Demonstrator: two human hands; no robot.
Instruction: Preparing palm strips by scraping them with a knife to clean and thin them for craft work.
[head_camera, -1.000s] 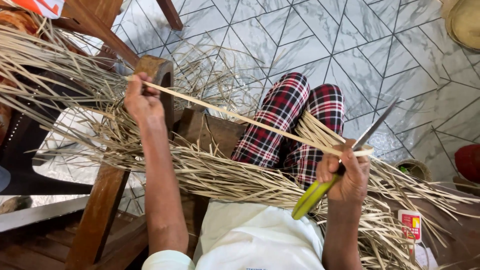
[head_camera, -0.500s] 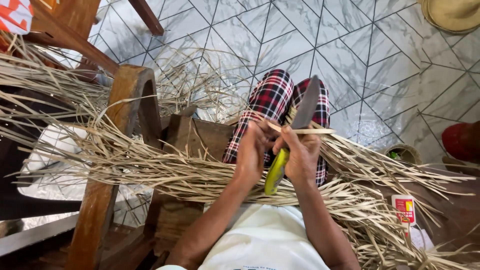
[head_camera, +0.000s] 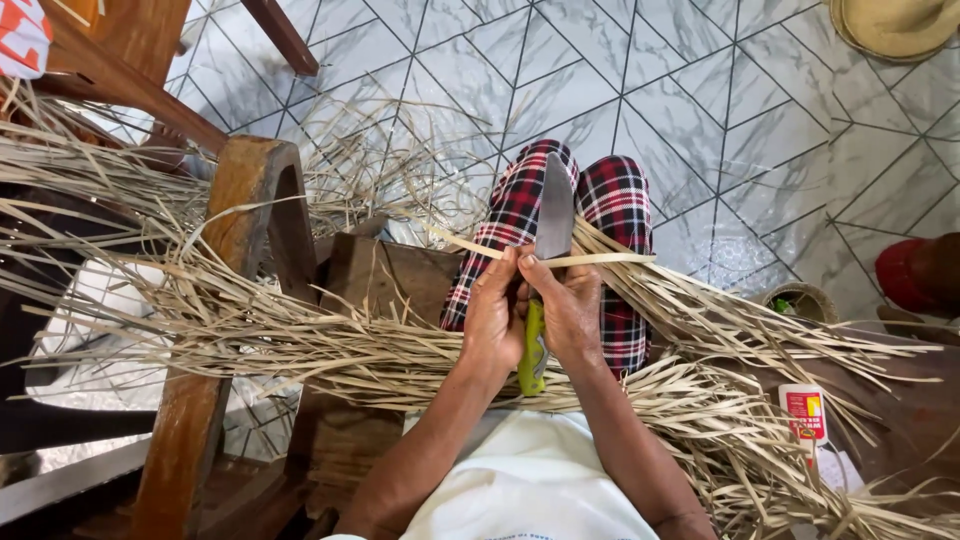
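Both hands together, right hand (head_camera: 572, 312) fingers gripping knife (head_camera: 548, 262), left hand (head_camera: 495, 315) apparently pinching straw strip (head_camera: 600, 259)

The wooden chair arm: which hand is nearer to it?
Left. The left hand is on the side of the wooden chair arm; the right hand, holding the knife, is farther away.

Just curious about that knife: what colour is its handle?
Yellow-green; the knife handle shows best in the head view, between the two hands.
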